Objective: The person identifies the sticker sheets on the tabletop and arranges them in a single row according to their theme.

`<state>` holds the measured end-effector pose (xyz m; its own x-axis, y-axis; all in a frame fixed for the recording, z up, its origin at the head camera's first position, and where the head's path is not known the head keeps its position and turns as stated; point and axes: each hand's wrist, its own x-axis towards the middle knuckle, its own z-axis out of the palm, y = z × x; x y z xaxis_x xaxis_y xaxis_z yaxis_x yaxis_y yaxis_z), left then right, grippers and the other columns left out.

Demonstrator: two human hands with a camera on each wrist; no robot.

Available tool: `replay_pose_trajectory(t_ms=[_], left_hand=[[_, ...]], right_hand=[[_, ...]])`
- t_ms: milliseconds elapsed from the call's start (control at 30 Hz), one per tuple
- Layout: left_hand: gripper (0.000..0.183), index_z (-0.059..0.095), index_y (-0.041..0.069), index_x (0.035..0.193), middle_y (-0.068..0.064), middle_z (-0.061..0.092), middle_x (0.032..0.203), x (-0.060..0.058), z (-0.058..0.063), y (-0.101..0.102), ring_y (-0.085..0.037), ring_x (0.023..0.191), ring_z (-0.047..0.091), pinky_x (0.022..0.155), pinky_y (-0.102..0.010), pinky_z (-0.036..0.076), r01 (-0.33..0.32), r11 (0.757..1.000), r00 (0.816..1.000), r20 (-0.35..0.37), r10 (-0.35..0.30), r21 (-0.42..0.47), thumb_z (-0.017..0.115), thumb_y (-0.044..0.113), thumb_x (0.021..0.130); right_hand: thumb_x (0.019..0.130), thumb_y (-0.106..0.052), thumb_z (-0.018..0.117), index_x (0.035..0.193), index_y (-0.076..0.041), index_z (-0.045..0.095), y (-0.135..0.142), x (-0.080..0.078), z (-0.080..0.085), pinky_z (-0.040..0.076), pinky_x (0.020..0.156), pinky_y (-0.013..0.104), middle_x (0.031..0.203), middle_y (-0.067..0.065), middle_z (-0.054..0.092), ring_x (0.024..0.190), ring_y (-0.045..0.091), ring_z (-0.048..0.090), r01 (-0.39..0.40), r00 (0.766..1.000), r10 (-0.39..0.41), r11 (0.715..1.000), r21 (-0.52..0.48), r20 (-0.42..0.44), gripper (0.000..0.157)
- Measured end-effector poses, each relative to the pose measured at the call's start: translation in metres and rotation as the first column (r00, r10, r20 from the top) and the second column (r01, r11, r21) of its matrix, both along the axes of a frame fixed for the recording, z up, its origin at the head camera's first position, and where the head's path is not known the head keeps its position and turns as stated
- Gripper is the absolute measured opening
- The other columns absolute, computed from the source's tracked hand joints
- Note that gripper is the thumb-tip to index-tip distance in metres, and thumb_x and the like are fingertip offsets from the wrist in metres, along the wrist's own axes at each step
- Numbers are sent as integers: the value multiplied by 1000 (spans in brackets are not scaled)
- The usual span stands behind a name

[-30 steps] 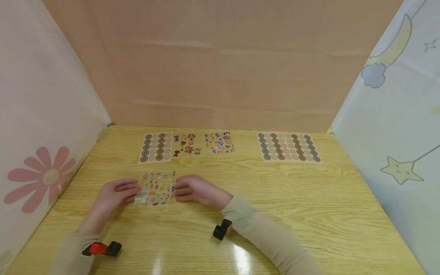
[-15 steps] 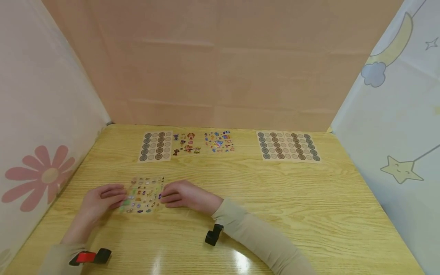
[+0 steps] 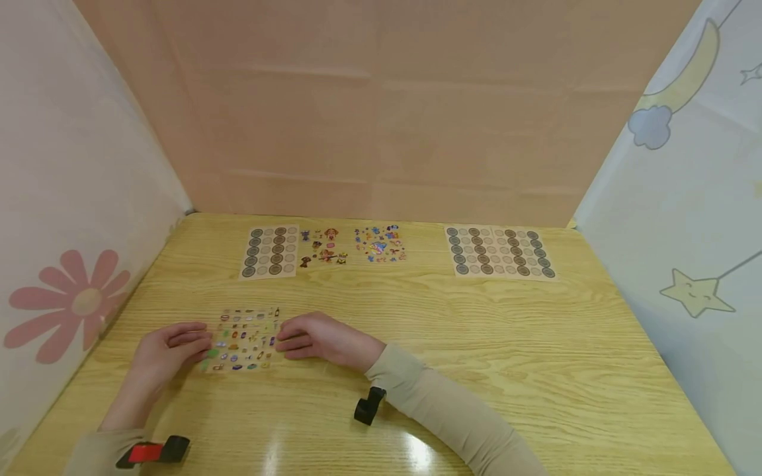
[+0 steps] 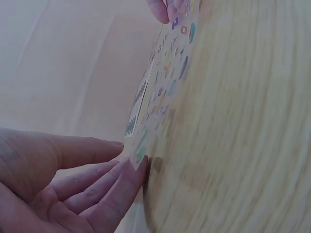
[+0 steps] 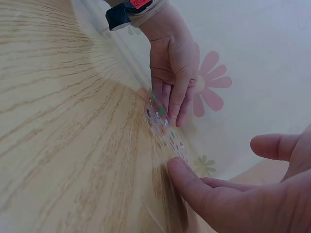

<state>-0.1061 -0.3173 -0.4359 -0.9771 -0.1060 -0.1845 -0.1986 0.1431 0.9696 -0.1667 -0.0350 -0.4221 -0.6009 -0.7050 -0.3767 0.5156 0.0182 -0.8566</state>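
Observation:
A transparent sticker sheet [image 3: 247, 340] with rows of small coloured pictures lies on the table at the front left. My left hand [image 3: 168, 350] is at its left edge; in the left wrist view, the extended fingers [image 4: 114, 199] touch the sheet's corner and the thumb stands apart from it. At the opposite edge is my right hand [image 3: 327, 340]. The right wrist view shows one fingertip of that hand right at the sheet's edge, its thumb [image 5: 277, 145] raised away from the sheet. Part of each side edge is hidden behind the fingers.
Along the back of the wooden table [image 3: 476, 357] lie a sheet of round stickers [image 3: 269, 252], two cartoon sticker sheets [image 3: 324, 248] [image 3: 381, 244], and more round stickers [image 3: 500, 252] at the right. Printed cloth walls [image 3: 381, 132] enclose the back and sides.
Both hands and the transparent sticker sheet have moved left and slightly nearer to me, mostly in the first half second. The sheets at the back have stayed in place.

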Motion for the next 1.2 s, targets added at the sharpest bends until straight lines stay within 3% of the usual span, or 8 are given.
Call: replay_pose_trajectory(t_ms=[133, 233, 333, 533, 700, 933, 1067, 1200], left_hand=[[48, 42, -22, 128, -5, 71, 95, 2, 3, 4, -4, 82, 67, 71, -27, 57, 7, 991, 1000, 2, -7, -133, 64, -1, 90], [47, 46, -20, 127, -18, 69, 102, 2, 4, 8, 0, 81, 64, 69, -24, 57, 11, 959, 1000, -13, -16, -285, 64, 5, 91], [45, 50, -17, 125, -25, 66, 106, 3, 4, 9, 5, 78, 62, 67, -20, 56, -1, 925, 999, -35, -13, -380, 66, 9, 91], [42, 50, -18, 124, -28, 65, 106, 5, 3, 10, 3, 76, 63, 65, -21, 56, -13, 924, 999, -47, -5, -381, 64, 6, 92], [41, 50, -19, 124, -30, 63, 108, 6, 3, 11, 0, 78, 64, 66, -22, 57, -13, 923, 999, -47, -6, -383, 63, 6, 93], [43, 53, -16, 122, -29, 64, 107, 8, 7, 11, 11, 76, 57, 66, -16, 54, -17, 890, 998, -55, -9, -457, 66, 11, 91], [45, 55, -14, 123, -28, 64, 109, 8, 9, 12, 13, 75, 54, 65, -14, 51, -11, 858, 998, -55, -20, -514, 65, 18, 93], [47, 56, -9, 125, -26, 63, 112, 3, 12, 17, 6, 79, 57, 65, -16, 52, 1, 849, 999, -39, -25, -528, 61, 28, 95]], right_hand=[[96, -10, 52, 111, 8, 57, -1, -1, -1, 49, 94, 40, 119, 22, 61, 111, 33, 58, 7, 1000, -7, 1000, 2, 1, 24], [96, -10, 52, 107, 5, 58, -2, -1, -1, 50, 93, 39, 118, 22, 61, 112, 33, 58, 7, 1000, -7, 1000, 8, -5, 20], [96, -10, 52, 105, 4, 58, -3, 0, 0, 50, 93, 38, 118, 22, 61, 111, 32, 59, 8, 1000, -8, 1000, 14, -15, 19], [95, -9, 52, 108, 9, 59, -4, 1, 0, 50, 93, 39, 118, 24, 61, 112, 34, 58, 21, 1000, -20, 1000, 13, -24, 22], [95, -9, 53, 99, 3, 59, -4, 2, 1, 51, 92, 37, 118, 22, 60, 113, 33, 58, 8, 999, -7, 999, 31, -40, 14], [96, -12, 51, 91, -2, 53, -1, 2, 1, 50, 93, 37, 117, 16, 60, 113, 29, 57, -9, 998, 11, 999, 40, -58, 11], [96, -13, 51, 117, 5, 53, 3, 3, 2, 47, 97, 41, 123, 18, 57, 116, 32, 55, -1, 999, 2, 999, 32, -45, 28], [96, -14, 52, 142, 7, 35, 9, 3, 3, 44, 100, 43, 129, 17, 53, 119, 32, 53, 9, 1000, -8, 1000, 28, -29, 53]])
